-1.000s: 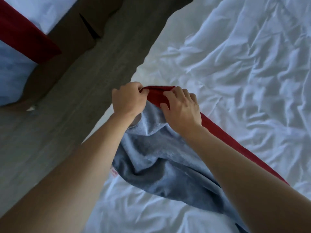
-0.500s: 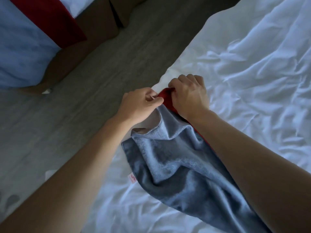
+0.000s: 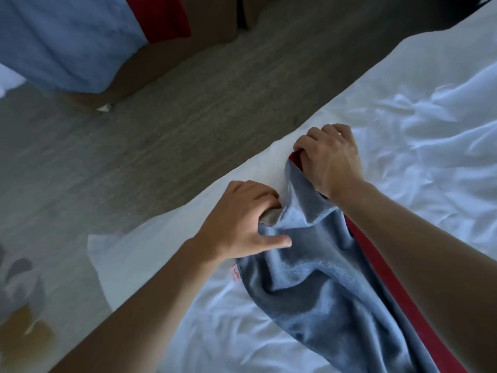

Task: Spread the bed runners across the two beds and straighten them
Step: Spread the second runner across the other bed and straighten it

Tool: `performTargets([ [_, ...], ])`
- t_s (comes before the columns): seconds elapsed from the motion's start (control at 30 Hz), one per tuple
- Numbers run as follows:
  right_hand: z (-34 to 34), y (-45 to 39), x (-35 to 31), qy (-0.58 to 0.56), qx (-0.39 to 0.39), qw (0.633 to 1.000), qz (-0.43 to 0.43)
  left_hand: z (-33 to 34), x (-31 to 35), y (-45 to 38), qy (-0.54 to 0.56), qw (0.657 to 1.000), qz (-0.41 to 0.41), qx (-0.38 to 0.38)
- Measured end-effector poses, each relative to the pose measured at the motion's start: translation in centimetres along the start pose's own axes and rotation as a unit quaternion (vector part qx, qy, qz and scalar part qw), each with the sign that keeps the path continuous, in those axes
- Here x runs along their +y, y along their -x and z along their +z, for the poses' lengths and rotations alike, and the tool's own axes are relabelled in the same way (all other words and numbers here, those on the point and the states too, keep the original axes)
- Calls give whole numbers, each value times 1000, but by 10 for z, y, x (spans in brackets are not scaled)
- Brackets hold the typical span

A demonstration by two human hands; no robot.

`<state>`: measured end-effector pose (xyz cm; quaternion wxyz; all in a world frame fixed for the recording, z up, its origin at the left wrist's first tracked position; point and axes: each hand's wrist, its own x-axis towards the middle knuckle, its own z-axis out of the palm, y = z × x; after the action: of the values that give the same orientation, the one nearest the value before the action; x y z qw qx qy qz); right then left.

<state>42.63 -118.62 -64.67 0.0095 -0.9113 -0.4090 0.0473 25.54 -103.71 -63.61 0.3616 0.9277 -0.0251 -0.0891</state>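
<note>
A bed runner [image 3: 322,270], red on one face and grey-blue on the other, lies bunched on the near bed's crumpled white sheet [image 3: 419,125], grey-blue side up. My right hand [image 3: 332,160] grips its red end close to the bed's left edge. My left hand [image 3: 242,222] pinches a grey-blue fold a little nearer to me. The two hands are apart along the edge. Across the aisle, the second bed [image 3: 67,44] carries another red runner [image 3: 164,17] hanging over its side.
A strip of grey wood-grain floor [image 3: 174,117] separates the beds. The far bed's brown base [image 3: 209,25] borders the aisle. At the lower left, a sheet corner [image 3: 107,254] hangs off the near bed, beside blurred objects [image 3: 21,292] on the floor.
My hands, together at the runner's end a second ago, have drawn apart: the right went forward along the bed edge, the left stayed nearer. The view has shifted right.
</note>
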Motion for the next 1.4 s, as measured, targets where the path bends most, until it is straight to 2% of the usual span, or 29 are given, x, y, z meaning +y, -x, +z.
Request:
performTargets([
  [0.07, 0, -6, 4, 8, 13, 1000, 17, -6, -8, -3, -37, 997, -10, 71],
  [0.17, -3, -22, 8, 18, 48, 995, 83, -26, -43, 1, -38, 978, -153, 134],
  [0.23, -2, -30, 4, 22, 43, 996, 76, -34, -57, 10, -13, 966, -213, 143],
  [0.33, 3, -40, -12, 20, 7, 1000, 14, -38, -58, 15, -15, 969, -204, 136],
  [0.47, 4, -62, -13, 16, 12, 1000, 23, -62, -76, 15, -87, 965, -218, 115],
  [0.6, 1, -66, -13, -39, -31, 999, -12, -70, -92, 13, -45, 965, -239, 97],
  [0.67, 4, -55, -17, -18, -68, 997, -41, -63, -88, 9, -21, 965, -249, 77],
  [0.73, 6, -47, -15, 1, -85, 996, -29, -59, -87, 8, -44, 966, -245, 72],
  [0.87, 3, -65, -14, 12, -40, 999, 8, -67, -93, 7, -81, 961, -253, 77],
  [1.03, 9, -76, -28, 9, -57, 998, -5, -63, -93, 11, -84, 954, -275, 85],
  [1.23, 14, -86, -36, -37, -24, 999, 5, -79, -106, 2, -121, 939, -317, 50],
  [1.3, 11, -69, -31, -50, 4, 999, 15, -76, -95, -6, -133, 945, -297, 42],
  [1.4, -2, -14, -8, -79, 64, 993, 68, -56, -59, -30, -173, 963, -196, 63],
])
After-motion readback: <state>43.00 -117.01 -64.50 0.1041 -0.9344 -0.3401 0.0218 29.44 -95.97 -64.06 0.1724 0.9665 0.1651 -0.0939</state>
